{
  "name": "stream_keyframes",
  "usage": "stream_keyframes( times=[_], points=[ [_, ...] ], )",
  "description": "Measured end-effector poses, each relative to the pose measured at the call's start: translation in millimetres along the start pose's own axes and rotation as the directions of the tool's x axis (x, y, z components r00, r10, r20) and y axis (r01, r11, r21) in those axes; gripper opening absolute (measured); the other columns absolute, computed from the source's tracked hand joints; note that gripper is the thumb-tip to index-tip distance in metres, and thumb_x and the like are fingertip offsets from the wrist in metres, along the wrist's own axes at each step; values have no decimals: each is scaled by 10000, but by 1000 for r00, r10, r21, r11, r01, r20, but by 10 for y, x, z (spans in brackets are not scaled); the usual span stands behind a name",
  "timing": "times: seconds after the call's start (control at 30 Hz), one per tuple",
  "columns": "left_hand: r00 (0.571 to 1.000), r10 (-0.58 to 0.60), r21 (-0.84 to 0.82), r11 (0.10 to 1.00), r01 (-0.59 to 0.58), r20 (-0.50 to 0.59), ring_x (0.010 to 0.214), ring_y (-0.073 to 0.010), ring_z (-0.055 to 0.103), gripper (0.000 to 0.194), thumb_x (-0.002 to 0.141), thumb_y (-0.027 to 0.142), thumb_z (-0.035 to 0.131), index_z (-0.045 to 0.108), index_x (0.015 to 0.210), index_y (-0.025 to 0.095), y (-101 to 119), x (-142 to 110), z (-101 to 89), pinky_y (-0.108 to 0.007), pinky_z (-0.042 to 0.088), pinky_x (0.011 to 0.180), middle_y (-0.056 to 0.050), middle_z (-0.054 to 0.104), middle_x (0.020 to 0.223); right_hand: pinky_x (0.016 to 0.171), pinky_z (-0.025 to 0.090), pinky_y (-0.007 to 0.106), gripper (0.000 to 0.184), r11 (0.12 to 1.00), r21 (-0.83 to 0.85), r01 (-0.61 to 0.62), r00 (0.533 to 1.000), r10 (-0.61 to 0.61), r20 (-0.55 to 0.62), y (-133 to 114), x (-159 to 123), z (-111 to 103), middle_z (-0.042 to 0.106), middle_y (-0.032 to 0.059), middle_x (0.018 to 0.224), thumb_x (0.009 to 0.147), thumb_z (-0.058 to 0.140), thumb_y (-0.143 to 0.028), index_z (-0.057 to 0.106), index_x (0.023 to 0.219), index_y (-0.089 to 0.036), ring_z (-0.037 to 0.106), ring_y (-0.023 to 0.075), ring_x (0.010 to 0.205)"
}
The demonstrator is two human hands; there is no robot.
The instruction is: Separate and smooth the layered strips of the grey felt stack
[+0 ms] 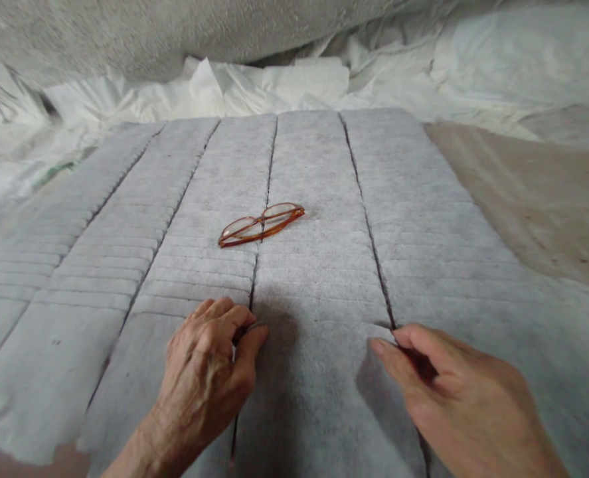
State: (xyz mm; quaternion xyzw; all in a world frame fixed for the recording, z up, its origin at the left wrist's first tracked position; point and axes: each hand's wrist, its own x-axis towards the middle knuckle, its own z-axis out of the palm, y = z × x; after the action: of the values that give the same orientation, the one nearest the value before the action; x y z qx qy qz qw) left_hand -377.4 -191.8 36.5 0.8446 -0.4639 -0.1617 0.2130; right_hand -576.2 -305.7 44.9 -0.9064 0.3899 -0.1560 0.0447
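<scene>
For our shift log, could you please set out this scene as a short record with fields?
Material: grey strips side by side, dark gaps between
Left: left hand at one gap, grip unclear
Right: right hand pinching a strip edge at the next gap rightward
On strips: orange-brown glasses, lying across the left hand's gap
Beyond strips: crumpled white sheeting

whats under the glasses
The glasses lie on two neighbouring gray strips, across the dark gap between them. Gray surface shows through the lenses; the patches right behind the frame, and whatever lies beneath the strips, are covered.
</scene>
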Motion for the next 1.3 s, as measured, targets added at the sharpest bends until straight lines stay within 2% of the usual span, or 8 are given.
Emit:
stream_keyframes(
  times=[0.43,0.53,0.7,0.8,0.9,1.03,1.17,1.3],
  points=[
    [999,10,95,995,-6,-45,688,-176,488,204,802,309,485,544,635,208,3,43,65,-332,363,644,4,536,666,345,279,224,395,998,-14,-56,996,55,-67,-51,53,49,491,-42,457,861,316,-373,474,536,-213,422,95,335],
    [990,52,197,980,-25,-133,703,-195,491,143,793,307,516,555,703,203,17,11,76,-334,382,630,-14,545,694,363,278,232,361,996,-66,-61,997,58,-51,-23,10,78,484,-43,469,855,360,-389,479,559,-220,419,107,351],
    [854,338,420,894,-159,-396,945,-272,511,425,774,250,567,507,1178,134,83,-192,140,-386,405,748,-125,557,1108,418,292,254,294,980,-181,-87,995,77,-65,-48,-61,84,512,-19,545,855,388,-391,489,634,-225,446,139,417],
    [791,561,440,792,-424,-246,1193,-283,415,495,818,233,498,413,1287,97,108,-346,270,-388,340,952,-141,462,1303,428,287,267,312,968,-224,-115,989,91,-114,-87,-71,71,520,-2,558,878,370,-412,507,671,-223,475,165,462],
    [739,670,466,677,-570,-70,1269,-272,347,573,845,435,436,394,1311,104,88,-426,441,-359,271,1029,-141,448,1331,491,324,287,333,968,-223,-120,981,80,-179,-100,-86,81,568,33,656,899,368,-433,576,811,-188,524,196,600],
    [709,702,487,643,-591,-68,1255,-275,379,671,798,607,406,453,1279,142,67,-420,558,-364,264,1035,-135,486,1306,571,346,305,308,980,-182,82,968,-122,-221,-32,-145,120,574,57,776,913,387,-344,607,1039,-169,494,209,695],
    [745,658,456,700,-551,-110,1244,-280,394,642,794,626,390,504,1232,170,123,-407,546,-447,159,1079,-124,508,1292,612,392,333,332,913,-262,313,932,-348,-97,105,-196,136,567,96,822,875,403,-255,599,1102,-114,498,227,722],
    [763,638,437,720,-540,-108,1266,-281,369,653,794,621,395,493,1240,155,188,-416,542,-472,104,1097,-133,484,1316,600,410,359,365,870,-346,352,916,-396,-65,138,-185,150,582,120,891,839,397,-252,597,1119,-131,508,249,726]
  ],
)
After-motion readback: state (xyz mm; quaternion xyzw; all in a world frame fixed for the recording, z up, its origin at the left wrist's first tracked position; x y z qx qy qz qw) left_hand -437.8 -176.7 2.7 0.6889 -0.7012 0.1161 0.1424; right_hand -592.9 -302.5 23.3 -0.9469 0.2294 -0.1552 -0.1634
